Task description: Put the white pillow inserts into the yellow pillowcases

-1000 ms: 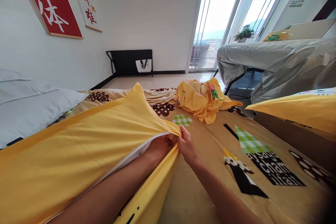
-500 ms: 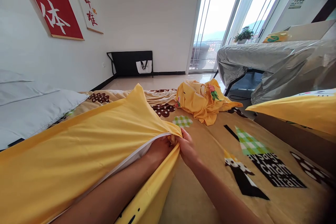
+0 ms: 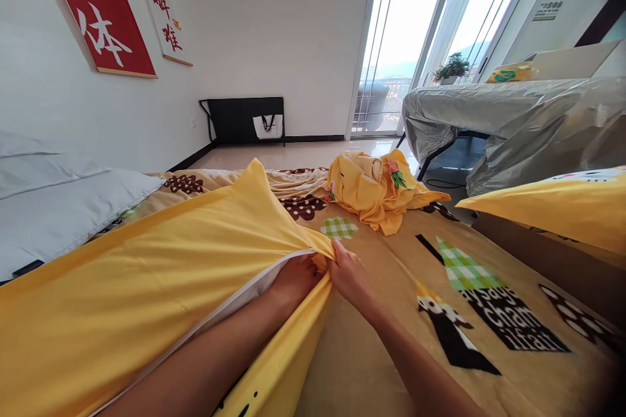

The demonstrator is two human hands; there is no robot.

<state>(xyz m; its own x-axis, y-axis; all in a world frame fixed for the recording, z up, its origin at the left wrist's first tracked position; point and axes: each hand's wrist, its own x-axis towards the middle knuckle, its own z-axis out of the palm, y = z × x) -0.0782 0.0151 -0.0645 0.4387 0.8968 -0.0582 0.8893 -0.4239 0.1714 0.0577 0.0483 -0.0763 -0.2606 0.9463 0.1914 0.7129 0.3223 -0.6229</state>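
A yellow pillowcase [image 3: 161, 273] lies stretched across the bed in front of me, with a white pillow edge [image 3: 254, 288] showing at its open mouth. My left hand [image 3: 297, 279] reaches into that opening, its fingers curled at the cloth's corner. My right hand [image 3: 348, 273] pinches the same corner of the pillowcase from outside. Both hands meet at the corner, just left of the bed's middle.
A crumpled yellow cloth [image 3: 376, 189] lies further up the patterned bedspread [image 3: 440, 313]. White pillows [image 3: 59, 208] sit at the left, another yellow pillow [image 3: 552, 208] at the right. A plastic-covered table [image 3: 508, 117] and a glass door [image 3: 391, 39] stand beyond the bed.
Both hands stay at the pillowcase corner with almost no shift. The view has tilted slightly upward.
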